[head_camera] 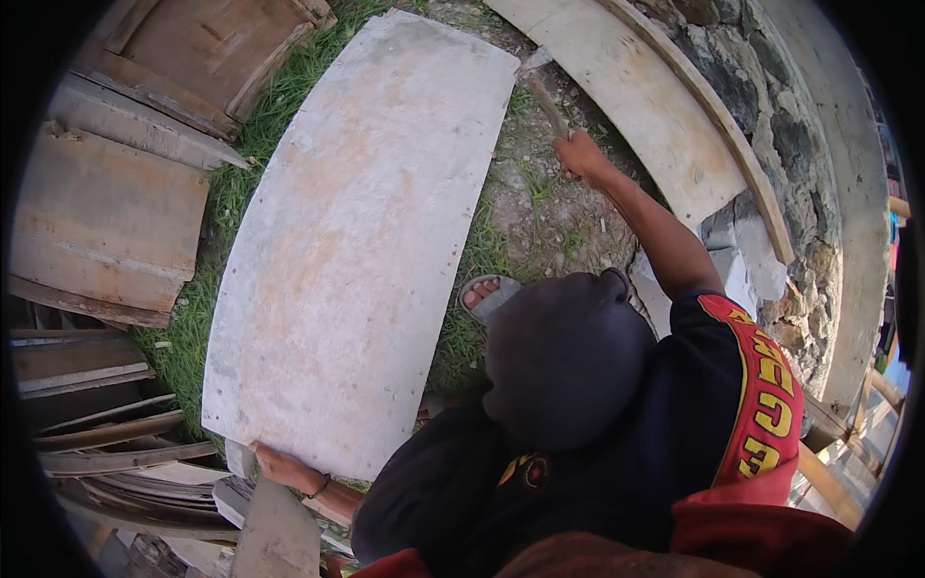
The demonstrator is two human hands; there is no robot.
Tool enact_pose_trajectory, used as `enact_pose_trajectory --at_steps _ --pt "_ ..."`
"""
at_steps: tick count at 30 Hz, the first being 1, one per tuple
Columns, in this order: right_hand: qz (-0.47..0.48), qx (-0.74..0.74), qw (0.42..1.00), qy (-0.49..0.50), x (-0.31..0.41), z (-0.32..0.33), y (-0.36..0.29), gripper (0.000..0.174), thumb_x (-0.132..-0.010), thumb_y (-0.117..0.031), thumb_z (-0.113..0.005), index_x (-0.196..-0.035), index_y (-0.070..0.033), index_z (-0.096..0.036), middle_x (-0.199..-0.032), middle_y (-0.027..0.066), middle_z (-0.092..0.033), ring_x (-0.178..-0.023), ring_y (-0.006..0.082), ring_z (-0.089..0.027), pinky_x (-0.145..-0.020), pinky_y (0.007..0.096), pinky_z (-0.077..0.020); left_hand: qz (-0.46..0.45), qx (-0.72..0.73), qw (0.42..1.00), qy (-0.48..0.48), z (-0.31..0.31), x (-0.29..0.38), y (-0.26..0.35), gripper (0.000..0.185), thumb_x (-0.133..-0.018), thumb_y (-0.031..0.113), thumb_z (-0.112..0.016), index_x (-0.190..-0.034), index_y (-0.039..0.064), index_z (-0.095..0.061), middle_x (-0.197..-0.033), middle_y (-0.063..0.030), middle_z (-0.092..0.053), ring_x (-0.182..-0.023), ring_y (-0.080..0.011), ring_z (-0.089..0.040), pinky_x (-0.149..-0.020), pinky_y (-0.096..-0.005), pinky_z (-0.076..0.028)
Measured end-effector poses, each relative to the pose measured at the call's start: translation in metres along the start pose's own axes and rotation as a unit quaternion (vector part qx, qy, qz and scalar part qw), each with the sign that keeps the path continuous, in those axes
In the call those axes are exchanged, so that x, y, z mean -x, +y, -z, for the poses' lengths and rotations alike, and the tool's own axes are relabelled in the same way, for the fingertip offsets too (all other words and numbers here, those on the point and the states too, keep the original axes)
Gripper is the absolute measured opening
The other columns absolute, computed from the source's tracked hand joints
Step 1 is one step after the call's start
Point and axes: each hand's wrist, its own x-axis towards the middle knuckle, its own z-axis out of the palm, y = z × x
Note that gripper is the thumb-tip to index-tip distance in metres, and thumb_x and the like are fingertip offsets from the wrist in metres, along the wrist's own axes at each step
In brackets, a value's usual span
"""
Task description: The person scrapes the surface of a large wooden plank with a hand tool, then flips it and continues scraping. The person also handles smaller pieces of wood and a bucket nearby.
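Note:
A long, pale plywood panel [347, 253], scuffed and with small holes or nail marks along its edges, lies before me on the grass. My left hand [280, 464] grips its near edge by the lower left corner; some of the fingers are hidden. My right hand [578, 155] is stretched forward beyond the panel's right side, closed around the wooden handle of a hammer-like tool [535, 63]. Its pale head is at the panel's far right corner; blur hides its exact shape and whether it touches. A sandalled foot [484, 295] of mine stands beside the panel's right edge.
To the left are weathered wooden panels [108, 224] and a stack of thin boards [137, 498]. Another pale board [621, 87] with a wooden batten [730, 144] leans along a rough stone wall [788, 137] at right. A grey plank [278, 531] lies near my left hand.

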Motion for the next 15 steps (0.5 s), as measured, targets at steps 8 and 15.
enact_pose_trajectory --at_steps 8,15 --pt "0.063 -0.171 0.974 0.135 0.017 0.008 -0.039 0.034 -0.092 -0.027 -0.059 -0.072 0.0 -0.054 -0.058 0.0055 -0.052 -0.042 0.0145 -0.047 -0.039 0.032 -0.0375 0.009 -0.044 0.999 -0.014 0.009 -0.022 0.005 0.065 -0.103 0.043 -0.042 -0.125 -0.017 -0.052 -0.122 -0.0264 -0.059 -0.102 -0.028 -0.057 -0.091 -0.0362 -0.046" --pt "-0.053 -0.06 0.989 -0.126 -0.003 0.062 -0.034 0.032 -0.092 -0.027 -0.06 -0.071 -0.005 -0.051 -0.058 0.0006 -0.048 -0.042 0.0095 -0.042 -0.037 0.0275 -0.0355 -0.013 -0.043 0.999 -0.015 0.015 -0.034 0.037 0.069 -0.102 0.047 -0.041 -0.128 -0.016 -0.049 -0.125 -0.0261 -0.057 -0.104 -0.0283 -0.056 -0.092 -0.0364 -0.046"
